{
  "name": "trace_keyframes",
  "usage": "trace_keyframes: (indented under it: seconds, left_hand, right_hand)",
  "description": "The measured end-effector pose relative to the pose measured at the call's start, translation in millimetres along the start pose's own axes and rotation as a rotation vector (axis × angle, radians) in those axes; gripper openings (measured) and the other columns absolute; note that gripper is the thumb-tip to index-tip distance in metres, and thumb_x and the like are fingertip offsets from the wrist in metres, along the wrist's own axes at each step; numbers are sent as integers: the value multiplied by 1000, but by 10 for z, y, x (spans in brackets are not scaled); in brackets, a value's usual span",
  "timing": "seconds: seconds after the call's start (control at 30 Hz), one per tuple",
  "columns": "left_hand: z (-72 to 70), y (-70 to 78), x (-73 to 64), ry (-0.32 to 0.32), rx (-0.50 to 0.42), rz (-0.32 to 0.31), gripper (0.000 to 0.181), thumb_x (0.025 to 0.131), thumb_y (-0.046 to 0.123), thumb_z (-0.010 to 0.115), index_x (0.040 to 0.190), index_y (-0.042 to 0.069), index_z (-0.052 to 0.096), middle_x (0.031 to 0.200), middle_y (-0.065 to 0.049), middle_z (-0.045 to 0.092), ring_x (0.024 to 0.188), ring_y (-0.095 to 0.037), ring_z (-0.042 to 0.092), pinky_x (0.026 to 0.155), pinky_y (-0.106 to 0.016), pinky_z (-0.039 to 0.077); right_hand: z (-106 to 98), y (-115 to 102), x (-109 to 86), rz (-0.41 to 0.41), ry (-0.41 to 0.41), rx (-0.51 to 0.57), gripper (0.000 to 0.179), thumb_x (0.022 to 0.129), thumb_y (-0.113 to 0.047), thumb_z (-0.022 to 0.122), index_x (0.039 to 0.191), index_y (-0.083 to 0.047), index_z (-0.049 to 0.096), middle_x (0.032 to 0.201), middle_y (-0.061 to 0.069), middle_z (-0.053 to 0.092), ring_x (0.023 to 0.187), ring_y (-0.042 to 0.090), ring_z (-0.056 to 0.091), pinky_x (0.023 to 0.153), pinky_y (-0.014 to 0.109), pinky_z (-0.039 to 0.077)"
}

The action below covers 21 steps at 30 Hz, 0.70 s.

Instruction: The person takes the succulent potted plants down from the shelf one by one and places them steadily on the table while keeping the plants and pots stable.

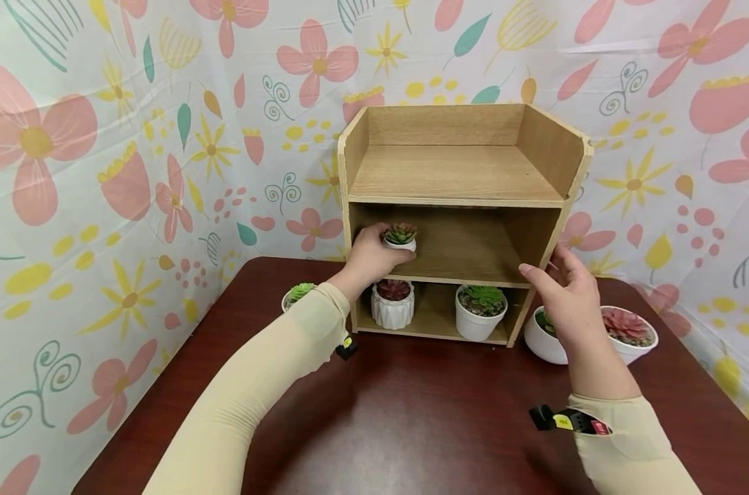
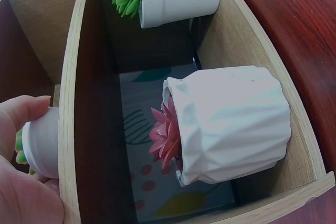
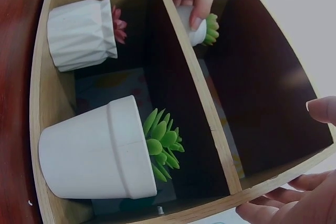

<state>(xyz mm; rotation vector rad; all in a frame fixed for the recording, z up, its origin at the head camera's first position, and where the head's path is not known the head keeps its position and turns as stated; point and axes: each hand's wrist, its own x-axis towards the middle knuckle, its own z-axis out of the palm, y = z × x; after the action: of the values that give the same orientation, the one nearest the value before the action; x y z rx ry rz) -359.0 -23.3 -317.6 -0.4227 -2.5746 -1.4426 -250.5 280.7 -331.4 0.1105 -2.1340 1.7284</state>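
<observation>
My left hand (image 1: 374, 256) grips a small white pot with a green-and-reddish succulent (image 1: 401, 236) at the left end of the middle level of a wooden shelf (image 1: 451, 199). In the left wrist view, thumb and fingers wrap that small pot (image 2: 43, 142), close to the board's front edge. My right hand (image 1: 569, 295) holds the shelf's right side panel, thumb at the inner side and fingers outside. Below, on the bottom level, stand a ridged white pot with a dark red succulent (image 1: 393, 304) and a smooth white pot with a green succulent (image 1: 481, 313).
Right of the shelf, partly behind my right hand, are a white pot with a green plant (image 1: 544, 340) and one with a pink succulent (image 1: 629, 333). Another green succulent (image 1: 298, 293) shows behind my left sleeve. The shelf stands on a dark red table (image 1: 436, 412) before a floral cloth.
</observation>
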Motion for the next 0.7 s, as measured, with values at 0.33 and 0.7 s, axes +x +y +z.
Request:
trace_keyframes:
  seconds: [0.33, 0.7]
  left_hand:
    - [-15, 4, -14, -24, -15, -6, 63, 84, 34, 84, 137, 11, 59, 125, -5, 67, 118, -22, 65, 102, -40, 54]
    - [-49, 27, -86, -69, -20, 28, 64, 83, 36, 84, 137, 12, 59, 125, -4, 66, 114, -21, 65, 97, -40, 55]
  right_hand:
    - [-30, -3, 12, -20, -54, 5, 76, 99, -24, 69, 163, -18, 30, 165, 17, 35, 151, 30, 37, 87, 4, 46]
    - [-40, -27, -5, -8, -72, 10, 79, 99, -24, 69, 165, -21, 25, 169, 13, 29, 155, 34, 31, 87, 4, 46]
